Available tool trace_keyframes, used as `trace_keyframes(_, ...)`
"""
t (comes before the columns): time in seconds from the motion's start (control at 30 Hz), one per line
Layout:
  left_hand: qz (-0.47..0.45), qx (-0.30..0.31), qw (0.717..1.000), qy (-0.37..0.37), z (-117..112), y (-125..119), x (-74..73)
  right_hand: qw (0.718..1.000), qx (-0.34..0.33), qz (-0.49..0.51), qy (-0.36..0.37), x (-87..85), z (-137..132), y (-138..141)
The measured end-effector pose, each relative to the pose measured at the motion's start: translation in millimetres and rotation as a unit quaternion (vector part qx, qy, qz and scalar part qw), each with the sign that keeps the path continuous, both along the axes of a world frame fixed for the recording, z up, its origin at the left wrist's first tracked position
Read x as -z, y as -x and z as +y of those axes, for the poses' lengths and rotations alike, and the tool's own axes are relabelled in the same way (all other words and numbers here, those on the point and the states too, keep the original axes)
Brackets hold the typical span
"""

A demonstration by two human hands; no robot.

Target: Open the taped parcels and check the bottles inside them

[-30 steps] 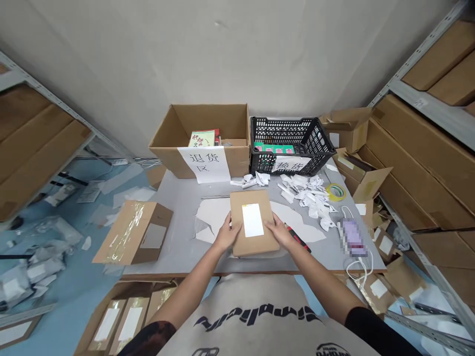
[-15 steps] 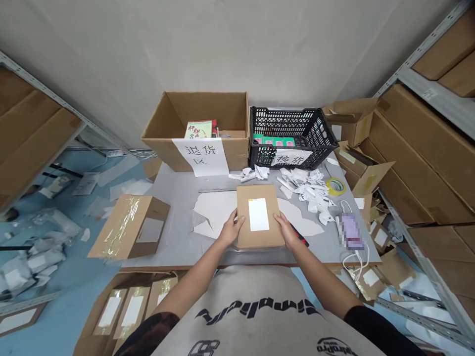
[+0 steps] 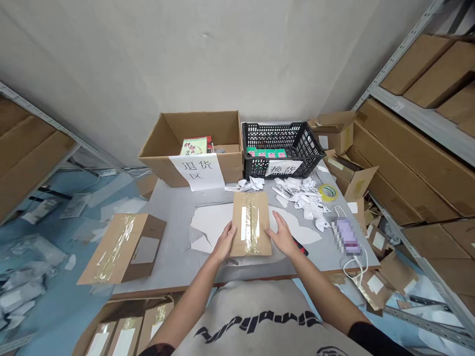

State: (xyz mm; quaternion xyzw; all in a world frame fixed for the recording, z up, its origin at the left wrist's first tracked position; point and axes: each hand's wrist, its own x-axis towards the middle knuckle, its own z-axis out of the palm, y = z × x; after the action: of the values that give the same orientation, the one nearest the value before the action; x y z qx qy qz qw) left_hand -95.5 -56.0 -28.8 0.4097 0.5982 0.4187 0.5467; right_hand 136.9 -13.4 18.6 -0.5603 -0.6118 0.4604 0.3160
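Observation:
A flat kraft cardboard box (image 3: pixel 251 223) lies on the grey table (image 3: pixel 174 222), its upper face crossed lengthwise by clear tape over a narrow white strip. My left hand (image 3: pixel 224 242) touches its left edge low down, without wrapping over it. My right hand (image 3: pixel 282 237) lies beside the right edge, fingers spread. A red and black utility knife (image 3: pixel 300 246) lies just right of that hand, partly hidden by it. Torn white backing paper (image 3: pixel 211 222) lies under the box.
Behind stand an open carton (image 3: pixel 193 143) holding books and a black plastic crate (image 3: pixel 282 148). White paper scraps (image 3: pixel 300 195), a tape roll (image 3: pixel 328 193) and a pixelated device (image 3: pixel 347 236) lie right. A taped box (image 3: pixel 122 249) sits left. Shelves of cartons flank the table.
The box has turned over: its large white label no longer shows, and the taped face is up. My right hand has moved off the box edge, and the whole view has shifted slightly.

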Motion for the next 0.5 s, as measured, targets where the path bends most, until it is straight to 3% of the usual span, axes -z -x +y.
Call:
trace_keyframes(0.1,0.024,0.018,1.000,0.006,1,1,-13.8,0.988,-0.005,0.128,0.092,9.4,4,5)
trace_keyframes(0.23,0.004,0.036,0.998,-0.050,1,-2,-20.8,0.973,0.018,0.201,0.109,13.7,5,-3)
trace_keyframes(0.3,-0.013,0.043,0.997,-0.055,0,-6,-15.8,0.974,0.044,0.190,0.112,18.3,6,-11)
trace_keyframes(0.43,-0.016,0.023,0.999,0.027,-3,-13,4.6,0.971,0.062,0.184,0.139,30.3,3,-15)
trace_keyframes(0.5,0.002,0.019,0.999,0.033,-3,-10,13.0,0.969,0.069,0.195,0.138,30.7,-5,-9)
